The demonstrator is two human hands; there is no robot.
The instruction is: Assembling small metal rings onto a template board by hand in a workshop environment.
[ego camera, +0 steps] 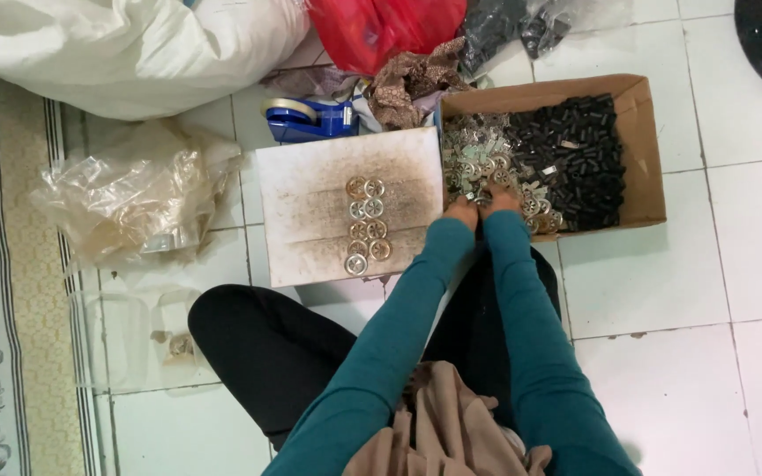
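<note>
Beige cloth bunched in the lap, closest to the lens; teal sleeves run forward from it, black-trousered knee to the left. Both hands sit side by side at the near edge of the cardboard box, left hand and right hand almost touching, fingers dug down into the heap of small metal discs. Fingertips buried, so cannot tell whether either hand has closed on a piece or is only raking. Black cylindrical pieces fill the right part of the same box. Just left of the box lies a stained white board, carrying two short columns of finished-looking round discs, laid flat, neighbours touching. Judgement: the step in hand is picking fresh discs out of the heap. Next move seems to call for singling out one piece with a fine pinch and carrying it a short way left to the board. Blue tape dispenser and crumpled clear plastic bags lie beyond, untouched.
</note>
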